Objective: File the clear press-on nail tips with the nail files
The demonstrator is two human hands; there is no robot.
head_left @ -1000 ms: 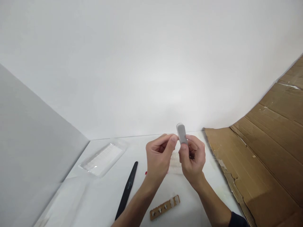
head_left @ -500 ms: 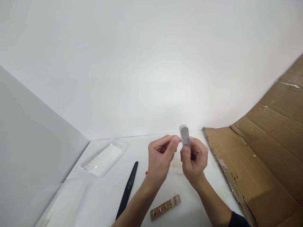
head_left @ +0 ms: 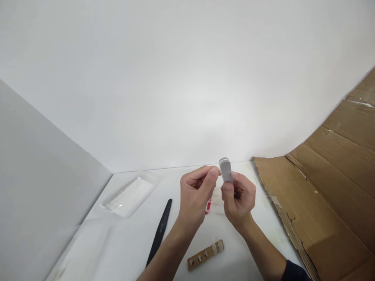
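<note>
My right hand (head_left: 238,199) is closed round a small grey rounded block (head_left: 225,170), which sticks up above the fingers. My left hand (head_left: 197,193) is curled beside it, thumb and forefinger pinched together at the block's left edge; what they pinch is too small to make out. Both hands hover above the white table (head_left: 131,242). A bit of red (head_left: 208,205) shows on the table between the wrists.
A long black nail file (head_left: 160,230) lies left of my left forearm. A clear plastic tray (head_left: 129,195) sits at the back left. A brown card strip with small studs (head_left: 205,255) lies in front. Torn cardboard (head_left: 322,203) covers the right side.
The hands have stayed close together, shifting slightly. The grey block sits a little lower in my right hand and has tilted. The red item now shows between the wrists.
</note>
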